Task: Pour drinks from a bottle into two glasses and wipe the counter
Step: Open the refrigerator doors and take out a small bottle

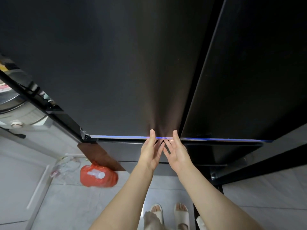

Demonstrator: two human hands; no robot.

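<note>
No bottle, glass or counter is in view. I stand right in front of a tall dark fridge. Its upper left door (116, 72) fills most of the view and looks closed, with a thin blue line of light along its bottom edge. My left hand (152, 152) and my right hand (176, 153) are side by side, palms up, at that edge. The fingers of both reach straight into the gap under the door, where their tips are hidden. Both thumbs point up against the door's front. Neither hand holds anything.
The fridge's right door (249, 72) stands beside the left one, with a lower drawer front (119, 150) beneath. An orange plastic bag (98, 175) lies on the pale tiled floor at the left, next to a brown board (101, 155). A washing machine (15, 103) stands far left.
</note>
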